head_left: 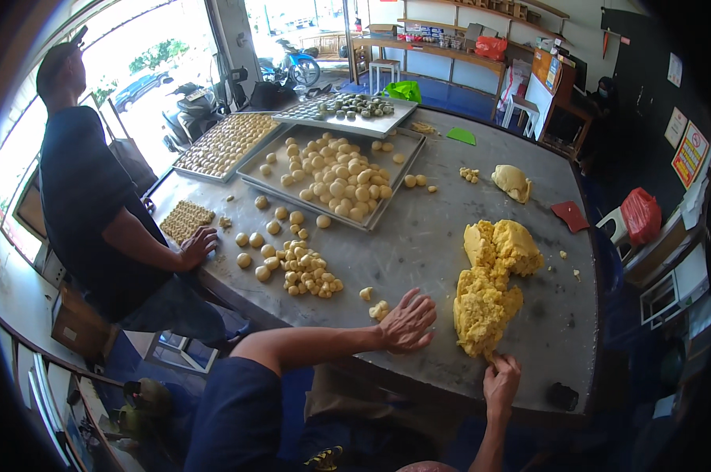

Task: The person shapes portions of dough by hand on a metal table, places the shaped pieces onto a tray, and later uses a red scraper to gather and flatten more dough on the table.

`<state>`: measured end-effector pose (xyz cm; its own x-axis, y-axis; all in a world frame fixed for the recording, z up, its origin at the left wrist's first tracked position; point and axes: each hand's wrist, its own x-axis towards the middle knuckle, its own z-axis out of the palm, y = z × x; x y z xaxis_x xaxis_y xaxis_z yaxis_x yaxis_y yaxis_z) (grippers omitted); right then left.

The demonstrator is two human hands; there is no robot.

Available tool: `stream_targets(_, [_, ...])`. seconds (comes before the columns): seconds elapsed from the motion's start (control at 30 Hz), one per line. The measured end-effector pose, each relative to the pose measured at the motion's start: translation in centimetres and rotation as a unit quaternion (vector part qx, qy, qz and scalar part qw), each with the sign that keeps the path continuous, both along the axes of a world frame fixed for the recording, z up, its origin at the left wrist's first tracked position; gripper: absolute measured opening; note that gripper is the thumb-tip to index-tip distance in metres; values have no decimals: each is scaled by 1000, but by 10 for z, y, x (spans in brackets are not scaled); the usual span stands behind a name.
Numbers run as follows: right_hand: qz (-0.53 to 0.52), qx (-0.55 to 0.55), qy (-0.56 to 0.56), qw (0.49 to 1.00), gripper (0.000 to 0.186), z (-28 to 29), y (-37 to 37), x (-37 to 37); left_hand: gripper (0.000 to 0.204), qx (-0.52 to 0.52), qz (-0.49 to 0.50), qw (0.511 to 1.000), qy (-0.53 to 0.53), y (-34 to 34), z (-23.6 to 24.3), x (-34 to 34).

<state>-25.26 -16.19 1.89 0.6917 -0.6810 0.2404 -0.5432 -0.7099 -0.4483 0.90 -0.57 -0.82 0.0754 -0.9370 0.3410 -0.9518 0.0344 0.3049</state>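
My left hand (409, 322) is spread flat just above or on the metal table, fingers apart and nothing visible in them. Beside its wrist lies a small pale dough lump (379, 310). To the right sits a big crumbly mass of yellow dough (485, 311), broken into several joined chunks. My right hand (502, 379) pinches the near end of that mass, its fingertips closed on a bit of yellow dough. Left of my hands is a heap of small dough pieces (306, 270), with rounded dough balls (262, 273) around it.
A metal tray (355, 223) piled with dough balls stands mid-table, with more filled trays (229, 144) behind. Smooth pale dough (512, 182), a green scraper (461, 136) and a red scraper (569, 216) lie at the right. Another person (96, 181) stands at the left, one hand on the table.
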Motion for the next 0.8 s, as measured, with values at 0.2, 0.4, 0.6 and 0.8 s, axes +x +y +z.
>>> stream_targets(0.2, [6,16,55,998,36,17,-17,0,38,-81,23,994,-70,-11,-5,0])
stream_targets(0.4, [-16,-58,15,998,43,-10,20,-4,24,-93,113,980,-132,11,-11,-24])
stream_targets(0.6, [-21,-29,-65,997,38,-8,16,-3,35,-5,216,975,-53,7,4,-34])
stream_targets(0.8, [9,-28,-8,1000,36,-2,5,5,33,-24,245,967,-59,70,-2,-65])
